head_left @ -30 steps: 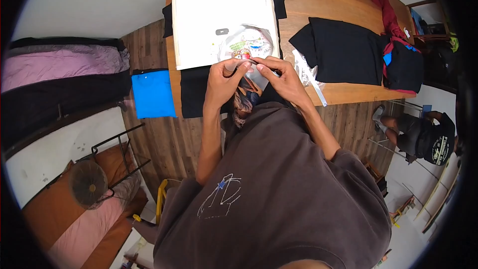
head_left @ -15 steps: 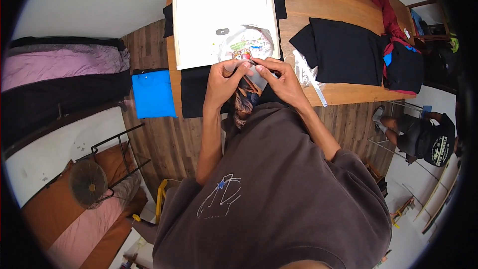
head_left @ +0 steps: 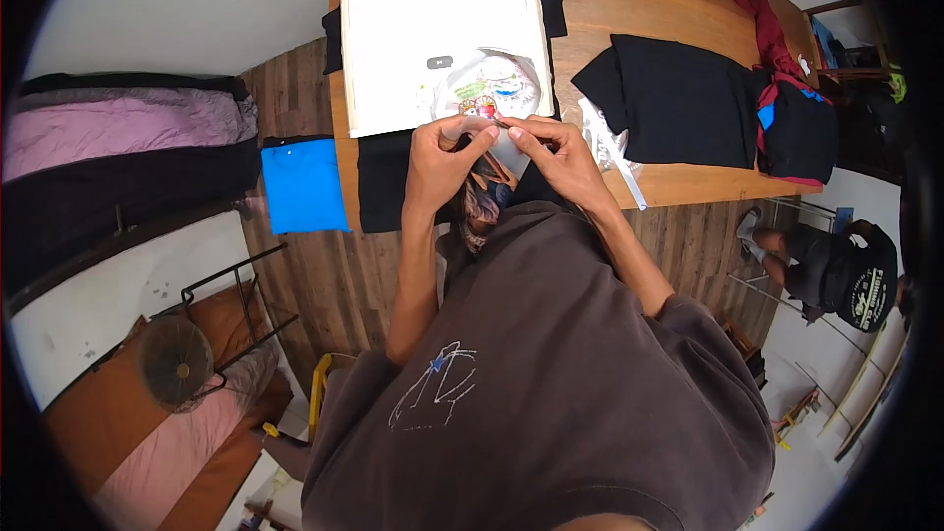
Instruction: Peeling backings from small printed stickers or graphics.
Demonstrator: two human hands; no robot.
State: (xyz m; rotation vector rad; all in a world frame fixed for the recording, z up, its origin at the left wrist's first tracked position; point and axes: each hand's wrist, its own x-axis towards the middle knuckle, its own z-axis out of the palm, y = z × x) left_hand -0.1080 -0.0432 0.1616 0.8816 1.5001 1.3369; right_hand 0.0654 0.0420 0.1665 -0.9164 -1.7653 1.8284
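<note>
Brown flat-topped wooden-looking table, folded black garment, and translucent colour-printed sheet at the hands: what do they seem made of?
Brown table: wood, perhaps varnished; streaky grain, faint sheen.
Folded black garment: matte fabric, weave unclear; soft edges, no shine.
Translucent colour-printed sheet: probably thin plastic film, finish uncertain; pale see-through margin.

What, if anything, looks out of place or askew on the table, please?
The maroon garment lies crumpled toward the right of the table, looking untidy beside the flat black garment; nothing appears spilled.

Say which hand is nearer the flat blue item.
Left. The left hand is right of the flat blue item, with black cloth between; the right hand is farther right.
</note>
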